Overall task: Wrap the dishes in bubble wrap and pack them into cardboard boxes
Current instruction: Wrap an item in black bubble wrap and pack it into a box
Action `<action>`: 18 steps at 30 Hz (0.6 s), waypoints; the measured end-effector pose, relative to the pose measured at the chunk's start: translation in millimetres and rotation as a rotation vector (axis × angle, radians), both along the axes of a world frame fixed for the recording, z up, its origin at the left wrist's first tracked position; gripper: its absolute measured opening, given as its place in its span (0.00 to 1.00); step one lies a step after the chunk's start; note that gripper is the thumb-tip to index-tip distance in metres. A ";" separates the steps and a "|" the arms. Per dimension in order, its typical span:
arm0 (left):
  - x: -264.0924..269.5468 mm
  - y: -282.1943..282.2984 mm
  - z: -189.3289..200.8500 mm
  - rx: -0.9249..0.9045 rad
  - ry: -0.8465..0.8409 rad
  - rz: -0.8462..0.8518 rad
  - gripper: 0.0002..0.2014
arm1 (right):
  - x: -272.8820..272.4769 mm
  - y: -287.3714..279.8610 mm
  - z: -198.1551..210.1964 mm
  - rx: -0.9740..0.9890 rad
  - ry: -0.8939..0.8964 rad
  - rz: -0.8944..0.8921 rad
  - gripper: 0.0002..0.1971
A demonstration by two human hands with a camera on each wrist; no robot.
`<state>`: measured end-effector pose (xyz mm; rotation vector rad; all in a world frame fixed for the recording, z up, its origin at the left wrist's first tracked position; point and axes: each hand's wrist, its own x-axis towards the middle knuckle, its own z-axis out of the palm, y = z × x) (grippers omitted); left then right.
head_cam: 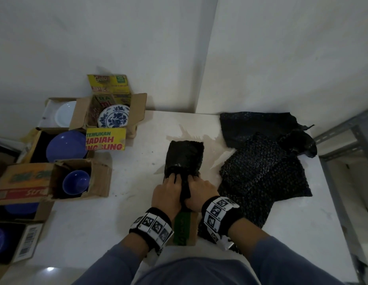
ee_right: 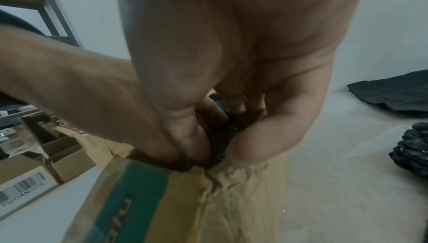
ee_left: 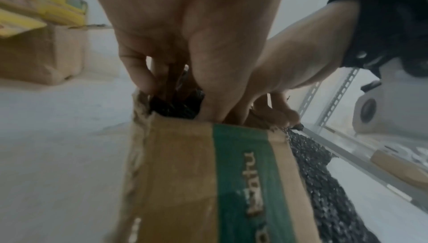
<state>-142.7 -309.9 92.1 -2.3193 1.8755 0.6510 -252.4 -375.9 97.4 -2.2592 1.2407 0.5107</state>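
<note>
- Wrapped bundle (head_cam: 184, 159): black bubble wrap rolled round a dish, lying on the white counter (head_cam: 137, 182); its near end sits at the mouth of the green-striped box (head_cam: 184, 229).
- Left hand (head_cam: 166, 195): fingers curled onto the near end of the bundle, clamped on the wrap at the box's mouth.
- Right hand (head_cam: 201, 194): touching the left hand, thumb and fingers pinching the same end of the wrap.
- Green-striped box: cardboard, directly nearer the person than the bundle, between the two wrists; mouth edge torn and ragged in the wrist views.
- Step in hand, as judged: drawing the bundle into that box. Best done with both hands keeping the loose wrap end gathered so it does not unroll, sliding it straight in, and easing it past the ragged edge so the bubbles do not snag.
- Spare bubble wrap (head_cam: 261, 182): black sheets, right of the bundle.
- Open boxes of unwrapped dishes, left of the bundle: patterned plate (head_cam: 113, 116), blue bowl (head_cam: 76, 182), other blue pieces.
- Hidden or unclear: the dish inside the bundle cannot be seen, nor the box's interior; fingertips are buried in the wrap; both wrist views are blurred.
</note>
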 end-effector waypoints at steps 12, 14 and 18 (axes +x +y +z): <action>5.8 -14.9 -9.7 0.084 0.060 0.026 0.33 | 9.8 -11.9 12.6 -0.069 0.066 0.108 0.17; 5.3 -13.3 -12.9 0.076 0.045 0.012 0.34 | 11.7 -11.7 14.9 -0.075 0.037 0.097 0.17; 3.8 -12.4 -14.9 0.077 0.045 0.011 0.35 | 16.1 -16.3 9.0 0.023 0.089 0.092 0.20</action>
